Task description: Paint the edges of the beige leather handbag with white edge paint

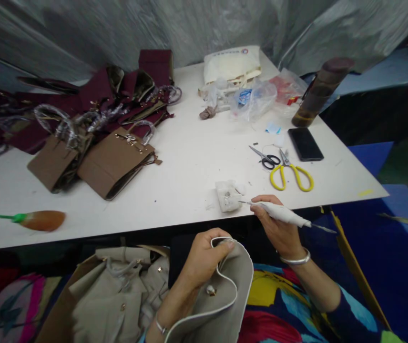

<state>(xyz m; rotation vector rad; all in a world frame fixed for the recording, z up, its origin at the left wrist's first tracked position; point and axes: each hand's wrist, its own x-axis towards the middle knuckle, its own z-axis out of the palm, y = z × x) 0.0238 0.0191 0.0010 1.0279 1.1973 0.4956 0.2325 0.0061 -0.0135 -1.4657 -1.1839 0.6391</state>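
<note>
I have the left hand (pixel 207 259) at lower centre pinching the rim of an open grey-beige bag (pixel 239 274), thumb inside the pale edge, while the right hand (pixel 279 231), right of centre, grips a white-wrapped tool (pixel 284 214) like a pen. Its thin tip points left at a whitish lump (pixel 228 197) near the front edge of the table (pixel 189 166); I can't tell whether they touch. I judge the step in hand to be bringing the tip to the lump, with the bag held below the table edge. To my mind, the next move calls for a light, steady right hand and a firm left pinch, so the soft rim doesn't fold.
</note>
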